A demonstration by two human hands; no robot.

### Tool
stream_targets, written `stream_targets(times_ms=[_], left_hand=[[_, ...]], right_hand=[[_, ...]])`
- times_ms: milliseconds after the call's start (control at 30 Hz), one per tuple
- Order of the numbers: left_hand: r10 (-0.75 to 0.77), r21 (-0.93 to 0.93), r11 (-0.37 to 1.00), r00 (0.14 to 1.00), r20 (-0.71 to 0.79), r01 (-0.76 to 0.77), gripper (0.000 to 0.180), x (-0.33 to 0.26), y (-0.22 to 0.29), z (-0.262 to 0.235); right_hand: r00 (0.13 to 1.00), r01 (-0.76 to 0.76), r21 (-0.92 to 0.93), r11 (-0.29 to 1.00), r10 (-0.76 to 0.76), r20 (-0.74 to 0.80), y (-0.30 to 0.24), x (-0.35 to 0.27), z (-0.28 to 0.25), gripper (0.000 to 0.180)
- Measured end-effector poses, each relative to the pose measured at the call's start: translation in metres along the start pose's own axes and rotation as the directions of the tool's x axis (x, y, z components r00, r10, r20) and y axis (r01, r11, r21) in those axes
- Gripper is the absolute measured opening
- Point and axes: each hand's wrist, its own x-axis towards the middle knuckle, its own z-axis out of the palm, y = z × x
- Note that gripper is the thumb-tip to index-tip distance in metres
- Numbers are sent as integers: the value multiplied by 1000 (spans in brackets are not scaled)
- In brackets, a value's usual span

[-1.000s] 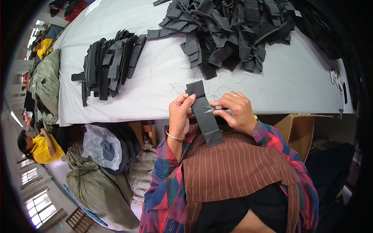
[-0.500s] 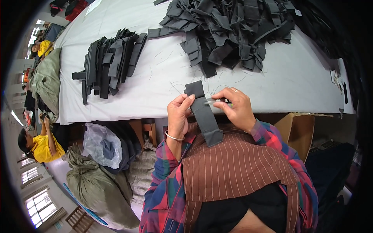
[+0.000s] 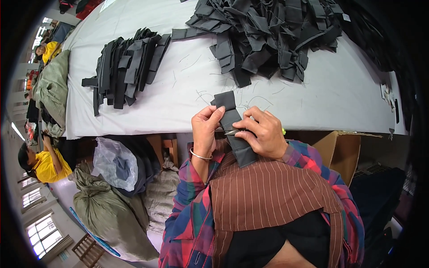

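My left hand (image 3: 204, 130) pinches a dark grey fabric strip (image 3: 230, 117) near its upper end, thumb on top. The strip slants down from the table's edge toward my apron, its lower end near the brown striped cloth. My right hand (image 3: 264, 135) is closed on small thread snips (image 3: 232, 132). Only their metal tips show clearly, lying over the strip's middle; the fingers hide most of the handle. Beyond my hands, a large heap of similar strips (image 3: 263, 42) lies on the table, and a neater row of strips (image 3: 127, 67) lies to the left.
Loose thread ends (image 3: 254, 99) lie on the white-covered table (image 3: 178, 98). Below it stand a cardboard box (image 3: 342, 152) at right and a clear plastic bag (image 3: 115, 163) at left. Large sacks (image 3: 107, 214) fill the left floor. A person in yellow (image 3: 50, 165) is farther left.
My right hand has moved left and slightly down, bringing the snips' tips from the strip's right edge to over its middle. My left hand keeps its pinch on the strip.
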Motion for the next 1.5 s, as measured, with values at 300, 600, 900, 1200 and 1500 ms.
stream_targets(times_ms=[300,600,900,1200,1500], left_hand=[[-13,9,1000,1000,3,13,6,-1,-1,0],[82,139,979,912,402,-149,65,-25,-6,24],[156,242,957,987,45,-162,19,-12,-33,-6],[-285,-155,940,948,141,305,22,-19,-15,-1],[-165,-63,982,966,197,180,22,-19,-14,-6]], right_hand=[[974,-194,180,964,211,-80,13,4,10,15],[887,-405,623,669,454,89,32,31,2,17],[958,-288,447,847,256,133,12,-6,1,27],[997,-10,473,881,-30,77,20,-14,16,25],[941,-336,789,514,204,268,30,-8,0,8]])
